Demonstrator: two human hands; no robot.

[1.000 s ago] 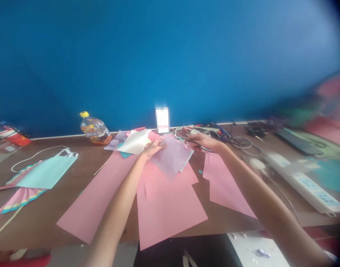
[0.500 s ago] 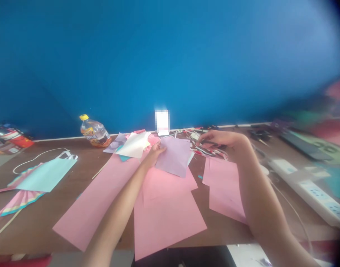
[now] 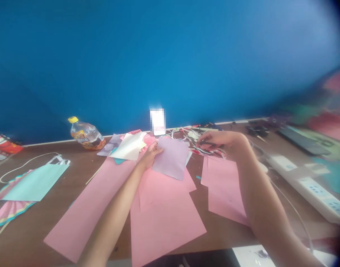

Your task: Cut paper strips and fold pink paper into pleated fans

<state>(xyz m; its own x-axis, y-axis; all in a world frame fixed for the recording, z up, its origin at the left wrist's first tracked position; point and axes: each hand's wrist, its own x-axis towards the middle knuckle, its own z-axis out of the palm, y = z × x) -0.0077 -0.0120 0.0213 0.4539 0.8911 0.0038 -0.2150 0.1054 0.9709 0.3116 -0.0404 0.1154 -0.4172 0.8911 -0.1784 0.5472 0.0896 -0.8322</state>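
In the head view, my left hand [image 3: 151, 155] pinches the left edge of a purple paper [image 3: 171, 157], which is tilted up above pink sheets [image 3: 167, 218]. My right hand [image 3: 214, 139] is over a heap of paper scraps and thin strips [image 3: 193, 135] to the right; its fingers are closed on a dark, slim thing too small to name. Another long pink sheet [image 3: 89, 207] lies under my left forearm. More pink paper [image 3: 224, 185] is beside my right forearm. White paper [image 3: 128, 146] rests behind my left hand.
A bottle with a yellow cap [image 3: 88, 135] leans near the blue wall [image 3: 170, 59]. A bright phone-like screen [image 3: 158, 121] stands at the back. Light blue paper [image 3: 38, 181] with a striped pleated piece is at the left. A white power strip [image 3: 320, 196] and cable lie right.
The view has shifted slightly, so the bottle and left-side papers appear further left. My left hand still holds the purple paper, and my right hand stays by the scraps.
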